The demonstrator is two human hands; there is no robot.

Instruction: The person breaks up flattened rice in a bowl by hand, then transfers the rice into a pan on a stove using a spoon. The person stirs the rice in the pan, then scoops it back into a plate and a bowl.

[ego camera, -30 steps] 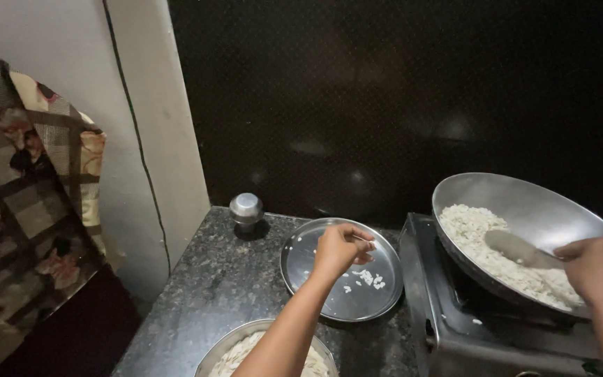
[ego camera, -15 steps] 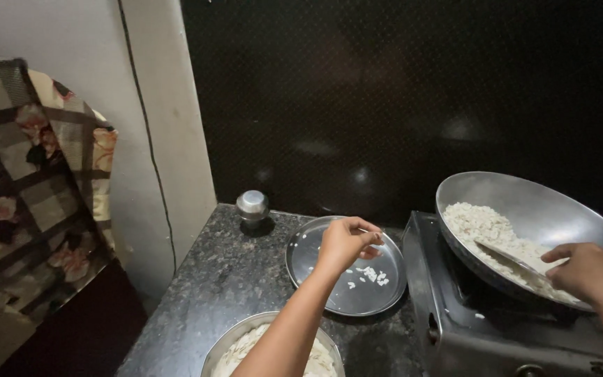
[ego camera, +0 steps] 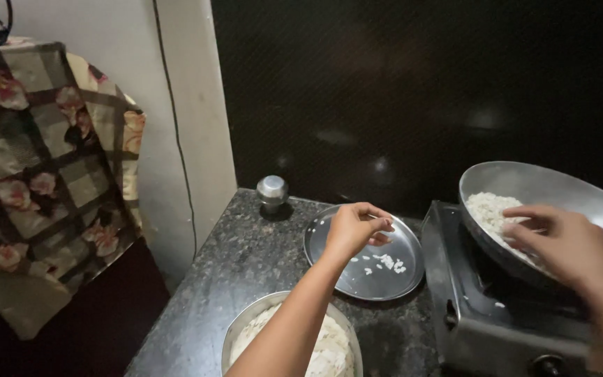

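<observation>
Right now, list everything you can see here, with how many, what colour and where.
steel plate: one, silvery, on the counter beside the stove, a few white bits on it
pan: one, grey metal, on the stove at right, holding white flaky food
stove: one, grey metal, right end of the counter
bowl: one, steel, near edge of the counter, filled with white food
small steel container: one, silvery, back of the counter by the wall
counter: one, dark speckled stone
floral cloth: one, brown and cream with pink flowers, hanging at left
left hand: fingers pinched, over the plate
right hand: over the pan, reaching into the food
</observation>
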